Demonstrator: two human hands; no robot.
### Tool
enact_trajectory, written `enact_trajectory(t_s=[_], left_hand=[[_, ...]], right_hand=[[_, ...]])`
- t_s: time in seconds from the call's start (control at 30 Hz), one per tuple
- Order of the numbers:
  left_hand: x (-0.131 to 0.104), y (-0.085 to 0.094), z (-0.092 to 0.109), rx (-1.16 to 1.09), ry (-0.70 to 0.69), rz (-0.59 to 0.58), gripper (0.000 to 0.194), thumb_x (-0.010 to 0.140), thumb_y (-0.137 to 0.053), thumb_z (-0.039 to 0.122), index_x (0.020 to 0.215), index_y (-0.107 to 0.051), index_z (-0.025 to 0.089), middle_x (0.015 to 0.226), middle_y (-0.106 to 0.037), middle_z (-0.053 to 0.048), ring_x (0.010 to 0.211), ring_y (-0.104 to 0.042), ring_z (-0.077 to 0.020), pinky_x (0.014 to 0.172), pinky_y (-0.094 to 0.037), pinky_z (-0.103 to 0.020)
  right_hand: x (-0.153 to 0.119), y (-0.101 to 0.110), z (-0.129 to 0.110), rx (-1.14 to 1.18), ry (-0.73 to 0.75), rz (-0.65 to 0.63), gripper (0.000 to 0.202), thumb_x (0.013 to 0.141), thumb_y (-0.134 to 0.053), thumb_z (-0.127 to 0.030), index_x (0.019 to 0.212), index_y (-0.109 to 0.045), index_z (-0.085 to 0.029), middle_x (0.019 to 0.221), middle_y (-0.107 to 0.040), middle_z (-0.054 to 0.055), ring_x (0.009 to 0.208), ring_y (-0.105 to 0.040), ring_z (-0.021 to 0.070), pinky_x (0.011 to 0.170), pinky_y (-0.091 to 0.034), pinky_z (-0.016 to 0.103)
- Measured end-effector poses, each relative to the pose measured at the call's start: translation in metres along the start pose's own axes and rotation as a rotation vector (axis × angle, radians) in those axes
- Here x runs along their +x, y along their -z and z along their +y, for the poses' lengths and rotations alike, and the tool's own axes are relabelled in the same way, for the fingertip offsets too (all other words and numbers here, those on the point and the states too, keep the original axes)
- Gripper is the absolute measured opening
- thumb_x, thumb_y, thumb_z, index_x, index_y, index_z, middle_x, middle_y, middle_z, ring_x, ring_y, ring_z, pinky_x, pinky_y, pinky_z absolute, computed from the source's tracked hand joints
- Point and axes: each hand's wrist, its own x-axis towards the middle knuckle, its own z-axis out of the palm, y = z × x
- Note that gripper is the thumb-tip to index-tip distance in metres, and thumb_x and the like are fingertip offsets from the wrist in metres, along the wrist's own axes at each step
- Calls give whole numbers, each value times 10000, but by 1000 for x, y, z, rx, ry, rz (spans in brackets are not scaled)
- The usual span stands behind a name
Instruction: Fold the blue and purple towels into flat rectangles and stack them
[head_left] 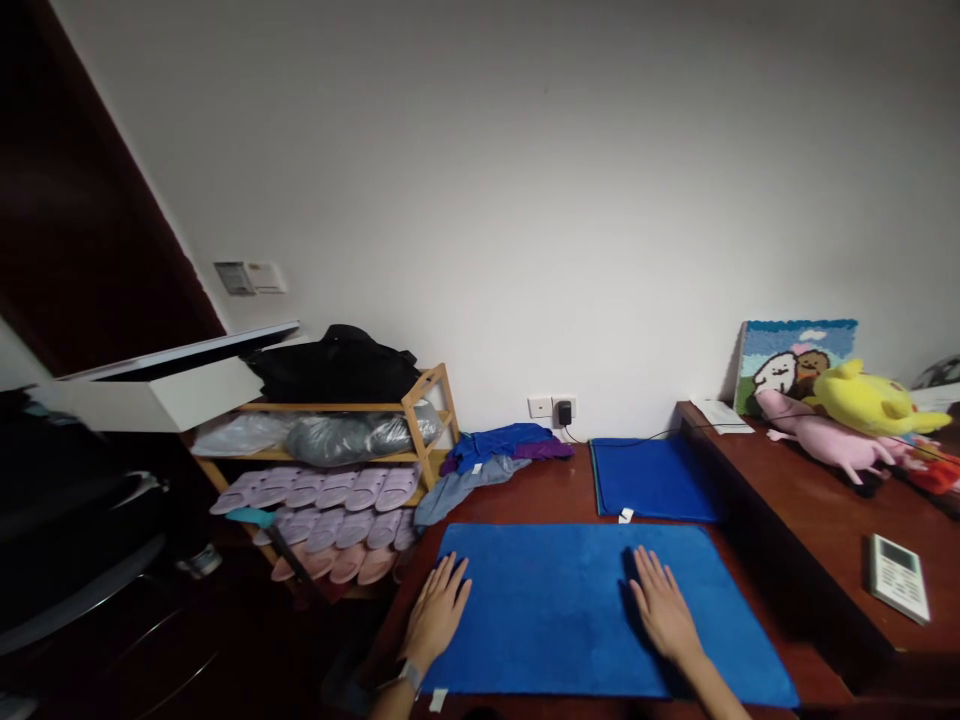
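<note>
A blue cloth lies spread flat on the dark red wooden table, with a small white tag at its near left corner. My left hand rests at the cloth's left edge, fingers stretched out and holding nothing. Over the right half of the cloth is my right hand, palm down with its fingers extended; a shadow falls beside it. Behind the spread cloth lies a folded blue cloth with a white tag. Crumpled blue, purple and grey-blue cloths are heaped at the back left.
A shoe rack with slippers and a black bag stands left. On the raised ledge at right are plush toys, a picture and a white remote. A cable runs from the plug.
</note>
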Motion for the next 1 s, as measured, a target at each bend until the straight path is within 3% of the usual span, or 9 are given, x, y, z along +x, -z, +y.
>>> enact_trajectory(t_s=[0.13,0.27,0.37,0.57,0.63,0.77,0.87,0.93,1.0], left_hand=[[50,-11,5,-6,27,-47,516,1015,-367,461,1416,-600,236,1592,-470,-75,1487,-398,-259,1229,-312,-473],[84,-31,-17,20,117,-50,526,1009,-374,442,1444,-570,220,1606,-446,-89,1493,-386,-264,1232,-299,-475],[90,-45,-33,12,130,-54,595,1019,-345,494,1548,-431,235,1652,-356,-80,1521,-327,-255,1244,-269,-473],[88,-46,-32,70,133,-104,636,1027,-277,529,1593,-333,244,1682,-269,-80,1549,-249,-256,1250,-231,-477],[89,-43,-31,114,138,-135,648,1020,-266,533,1599,-317,246,1684,-260,-82,1550,-245,-256,1251,-210,-488],[95,-30,-25,185,175,-190,672,987,-297,542,1586,-352,242,1667,-310,-96,1538,-284,-275,1244,-203,-513],[96,-9,16,169,182,-122,710,976,-306,566,1556,-413,171,1636,-381,-151,1515,-331,-332,1217,-261,-531],[89,3,75,91,63,-43,664,994,-308,530,1486,-509,131,1569,-480,-185,1456,-418,-360,1178,-328,-517],[73,7,157,-40,-138,-48,508,1008,-341,413,1366,-621,186,1432,-614,-151,1307,-556,-313,1099,-412,-457]], right_hand=[[47,-8,-51,64,38,-136,661,1024,-236,-520,1599,-311,-202,1659,-269,22,1550,-200,231,1281,-166,469],[72,-24,-51,55,69,-197,667,1018,-234,-557,1597,-310,-236,1655,-268,-11,1552,-190,228,1285,-149,467],[78,-29,-11,7,33,-171,704,1004,-216,-593,1601,-302,-230,1657,-262,-12,1554,-183,225,1285,-141,463],[67,-6,140,-135,-267,-154,780,953,-185,-569,1617,-252,-165,1679,-223,37,1557,-145,244,1276,-152,490],[62,3,179,-120,-297,-150,789,943,-185,-583,1619,-250,-181,1689,-195,37,1561,-131,247,1269,-160,516],[56,9,208,-27,-252,-141,765,939,-194,-638,1610,-279,-279,1688,-210,4,1561,-151,236,1268,-139,532],[57,9,204,13,-264,-115,750,948,-189,-653,1599,-307,-302,1682,-235,-2,1561,-155,242,1270,-113,543],[58,11,201,34,-262,-113,722,951,-201,-641,1582,-348,-321,1675,-259,-10,1560,-166,245,1269,-119,548],[59,15,201,56,-263,-124,703,950,-213,-619,1564,-388,-323,1668,-282,-14,1558,-178,246,1268,-127,545]])
